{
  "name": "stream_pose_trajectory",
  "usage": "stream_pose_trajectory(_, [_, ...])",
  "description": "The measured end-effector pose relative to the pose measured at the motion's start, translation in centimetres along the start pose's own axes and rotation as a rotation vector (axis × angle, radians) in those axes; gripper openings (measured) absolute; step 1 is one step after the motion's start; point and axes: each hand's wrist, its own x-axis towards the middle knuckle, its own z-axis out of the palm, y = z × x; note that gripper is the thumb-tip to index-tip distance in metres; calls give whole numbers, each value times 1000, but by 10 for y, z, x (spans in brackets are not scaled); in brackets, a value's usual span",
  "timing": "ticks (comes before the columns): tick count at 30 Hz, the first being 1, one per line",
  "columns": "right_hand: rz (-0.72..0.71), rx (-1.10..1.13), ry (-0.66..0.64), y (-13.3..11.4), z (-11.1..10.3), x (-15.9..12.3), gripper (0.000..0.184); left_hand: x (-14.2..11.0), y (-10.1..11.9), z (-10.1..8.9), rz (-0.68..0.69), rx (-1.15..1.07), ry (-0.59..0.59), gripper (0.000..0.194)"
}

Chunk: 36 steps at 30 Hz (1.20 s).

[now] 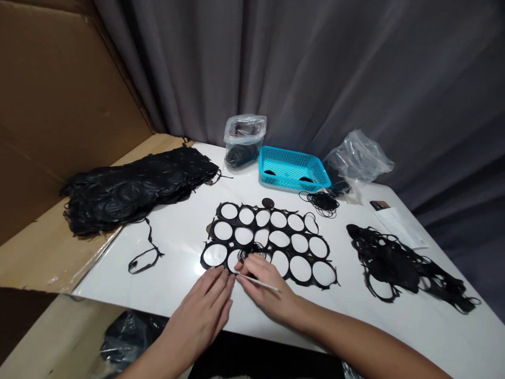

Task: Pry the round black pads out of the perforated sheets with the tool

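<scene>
Behind holed sheet [289, 230]: one basket [292, 183], two bags [244, 138]. Sheet partly covered by right hand [263, 281], one stick [262, 284] clamped in fingertips; left hand [205, 305], fingers together.

Black, thin, flexible sheet [290, 253] pierced by three rows of large round openings, spread flat on the white table [315, 329], its edges ragged and some openings distorted; bunch of thin black rings [245, 254], loosely overlapping, on its near part; slender pale rod [265, 285], slanted, one end at the sheet's near edge
</scene>
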Motion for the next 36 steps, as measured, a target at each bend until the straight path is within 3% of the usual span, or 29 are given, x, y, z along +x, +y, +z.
stream_pose_trajectory(17, [16,-35,10,4,1,0,17,-1,0,1,23,36,-7,37])
stream_pose_trajectory(22, [-254,-365,-31,7,13,-7,15,-2,1,4,21,54,27,36])
stream_pose_trajectory(25, [-388,-574,-16,13,0,5,20,-1,0,4,19,37,32,35])
stream_pose_trajectory(27, [-323,-577,119,24,-27,23,16,-1,0,3,18,27,16,36])
stream_pose_trajectory(29, [-103,-533,393,39,-62,44,20,0,0,2,16,20,9,36])
stream_pose_trajectory(31, [94,-421,548,51,-92,60,21,0,0,1,17,18,12,36])
stream_pose_trajectory(33, [243,-204,550,55,-105,69,25,-1,0,0,20,15,12,36])
stream_pose_trajectory(36, [368,224,358,45,-90,71,28,-5,-3,-2,7,3,-3,37])
